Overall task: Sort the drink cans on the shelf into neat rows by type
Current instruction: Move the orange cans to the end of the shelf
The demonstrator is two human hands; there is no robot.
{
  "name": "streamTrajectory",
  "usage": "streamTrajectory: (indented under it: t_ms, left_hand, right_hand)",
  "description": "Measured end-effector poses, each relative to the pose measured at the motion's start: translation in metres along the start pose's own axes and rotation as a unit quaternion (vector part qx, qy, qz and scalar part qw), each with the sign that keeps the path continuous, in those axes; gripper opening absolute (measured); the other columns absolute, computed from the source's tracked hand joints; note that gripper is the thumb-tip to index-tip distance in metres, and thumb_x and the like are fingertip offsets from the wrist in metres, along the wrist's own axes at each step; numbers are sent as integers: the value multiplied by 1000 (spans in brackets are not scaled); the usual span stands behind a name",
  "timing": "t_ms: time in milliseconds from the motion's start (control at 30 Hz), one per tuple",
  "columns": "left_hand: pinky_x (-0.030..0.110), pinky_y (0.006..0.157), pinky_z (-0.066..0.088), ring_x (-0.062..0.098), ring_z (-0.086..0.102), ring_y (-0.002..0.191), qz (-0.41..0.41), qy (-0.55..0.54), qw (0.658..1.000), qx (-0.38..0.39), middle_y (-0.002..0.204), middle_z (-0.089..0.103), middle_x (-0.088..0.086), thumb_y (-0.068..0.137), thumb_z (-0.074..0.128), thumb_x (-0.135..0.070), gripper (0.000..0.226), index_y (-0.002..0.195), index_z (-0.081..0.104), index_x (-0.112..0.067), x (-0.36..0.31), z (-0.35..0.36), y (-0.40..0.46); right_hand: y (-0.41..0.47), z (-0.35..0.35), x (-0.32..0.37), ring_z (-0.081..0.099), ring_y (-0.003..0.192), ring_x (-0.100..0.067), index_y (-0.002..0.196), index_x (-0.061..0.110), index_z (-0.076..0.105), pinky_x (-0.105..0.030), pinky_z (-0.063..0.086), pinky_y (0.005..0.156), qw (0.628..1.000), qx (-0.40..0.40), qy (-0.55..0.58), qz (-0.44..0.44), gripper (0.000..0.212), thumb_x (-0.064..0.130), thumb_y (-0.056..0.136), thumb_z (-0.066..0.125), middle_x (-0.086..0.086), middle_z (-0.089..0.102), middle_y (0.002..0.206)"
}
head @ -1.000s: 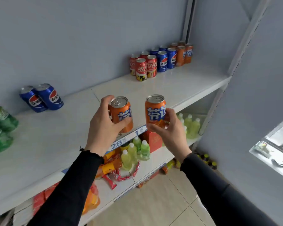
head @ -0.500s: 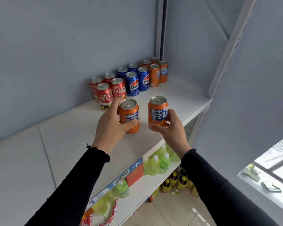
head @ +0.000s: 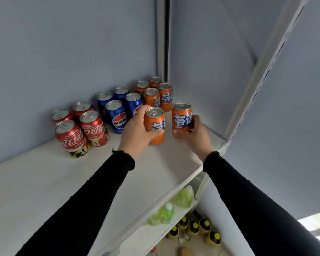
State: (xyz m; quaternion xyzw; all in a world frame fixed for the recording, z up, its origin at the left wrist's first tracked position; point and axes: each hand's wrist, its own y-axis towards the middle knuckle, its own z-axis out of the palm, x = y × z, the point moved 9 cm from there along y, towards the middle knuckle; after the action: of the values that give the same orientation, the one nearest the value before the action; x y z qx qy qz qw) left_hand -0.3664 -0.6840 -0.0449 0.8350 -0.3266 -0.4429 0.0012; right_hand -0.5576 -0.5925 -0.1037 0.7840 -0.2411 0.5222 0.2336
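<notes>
Orange cans, one clasped upright in each grip, left hand [head: 137,133] and right hand [head: 197,137].

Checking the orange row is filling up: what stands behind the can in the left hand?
Behind the orange can in the left hand stand four more orange cans, two by two, back to the corner. The rear pair shows little but lids; the shelf between them is covered.

Blue-grey walls [head: 63,43] met at a corner behind a white shelf [head: 44,191], a perforated white upright [head: 262,71] stood at its right edge, a lower shelf [head: 146,235] sat beneath, and daylight fell on the floor [head: 318,230] at lower right.
</notes>
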Motion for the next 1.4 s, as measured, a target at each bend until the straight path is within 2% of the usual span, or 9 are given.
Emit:
streamTrajectory:
  t_ms: [167,300,467,800,933,1033,1133,1233,1400]
  left_hand:
    - [33,98,52,8,57,116,-44,-2,999,-18,133,55,-12,77,84,-28,73,135,41,-35,1,35,39]
    - [35,105,49,10,53,125,-66,-21,997,-40,139,50,-7,78,84,-20,79,142,40,-34,7,52,57]
    - [42,105,50,13,53,128,-92,-25,994,-54,141,44,-2,79,83,-16,80,143,40,-39,19,57,65]
    - [43,108,48,9,50,132,-112,4,993,-33,148,44,-7,84,78,-15,81,149,34,-36,21,60,67]
    - [40,109,48,6,48,135,-121,-10,992,-41,151,43,-11,84,79,-13,88,152,29,-37,18,60,61]
    - [24,102,49,4,50,132,-140,-34,989,-39,151,45,-11,85,79,-14,94,155,21,-37,11,59,46]
    - [34,108,44,9,46,135,-145,98,983,-50,151,45,-5,88,75,-29,84,155,24,-31,9,45,17]
    - [36,109,42,17,45,134,-115,229,964,-63,148,48,-2,91,69,-33,63,147,42,-23,-2,25,-22]
    - [31,106,39,17,44,128,-148,320,930,-101,140,52,-4,93,66,-32,48,138,54,-22,5,-26,-104]
  right_hand:
    - [68,-1,-31,65,103,-8,124,24,47,-27,55,85,996,78,31,-3,66,31,72,87,6,64,118]
    - [97,7,-36,66,107,-12,117,28,50,-26,55,83,988,127,81,-16,52,19,79,83,3,65,120]
    - [109,20,-35,62,121,-20,131,25,49,-54,49,103,977,171,110,-60,70,31,73,87,1,64,130]
    - [113,25,-28,61,121,-9,140,22,48,-44,48,105,977,180,86,-81,73,31,76,83,7,64,132]
    - [111,21,-25,59,111,10,136,25,46,-14,47,94,979,181,59,-74,70,21,78,85,17,62,123]
    - [100,10,-15,49,132,-14,148,23,36,-31,38,110,982,162,-19,-93,86,29,77,84,2,53,143]
    - [73,-17,5,35,138,-22,153,18,30,-23,24,110,974,90,-102,-182,81,25,86,75,-4,41,152]
    - [31,-23,37,41,131,-26,143,15,45,-31,33,112,931,68,-162,-319,60,22,89,68,-5,47,144]
    - [-37,39,70,48,123,-26,131,16,56,-40,44,102,874,165,-229,-395,45,29,89,66,-4,54,135]
